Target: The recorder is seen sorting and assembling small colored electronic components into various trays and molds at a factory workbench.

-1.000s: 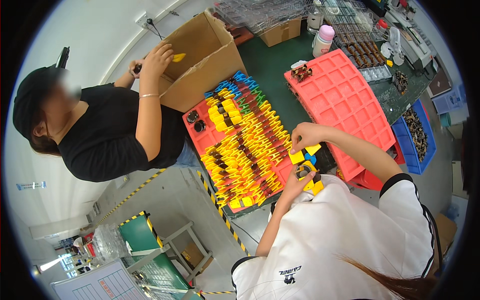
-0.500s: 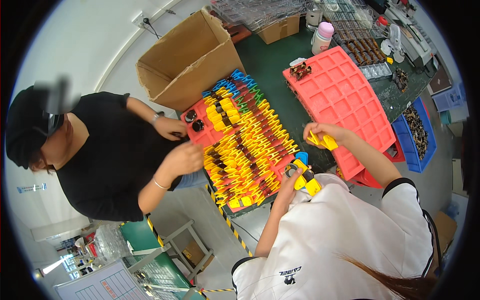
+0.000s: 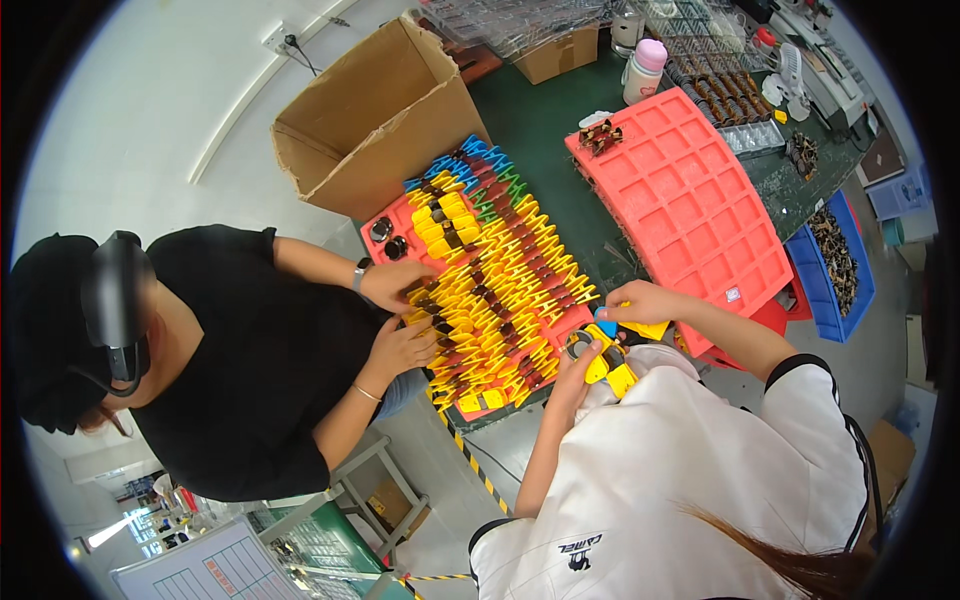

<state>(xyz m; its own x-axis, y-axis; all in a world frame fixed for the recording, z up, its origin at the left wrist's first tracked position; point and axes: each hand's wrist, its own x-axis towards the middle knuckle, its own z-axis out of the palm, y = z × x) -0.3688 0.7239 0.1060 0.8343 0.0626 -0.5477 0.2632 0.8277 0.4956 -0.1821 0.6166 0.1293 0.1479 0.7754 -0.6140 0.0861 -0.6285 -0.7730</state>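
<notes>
My left hand (image 3: 572,378) is closed around a round dark-rimmed piece (image 3: 579,344) that has yellow spring clamps (image 3: 598,369) fixed on it. A blue clamp (image 3: 605,322) sticks up from the far side of the same piece. Just to the right, my right hand (image 3: 645,302) pinches a yellow clamp (image 3: 652,329), its fingertips close to the blue one; whether they touch it I cannot tell. Left of my hands, long rows of yellow clamps (image 3: 530,255) grip brown parts on a red tray (image 3: 372,240), with blue and green clamps at the far end.
Across on the left, a co-worker in black has both hands (image 3: 400,345) at the clamp rows. A stack of red compartment trays (image 3: 690,190) lies to the right, beside a blue bin (image 3: 838,262) of small parts. Behind stand a cardboard box (image 3: 375,110) and a pink-capped bottle (image 3: 645,72).
My right hand has come down and nearer to my left, still with a yellow clamp. The co-worker has leaned back slightly, and both their hands have moved onto the clamp rows.
</notes>
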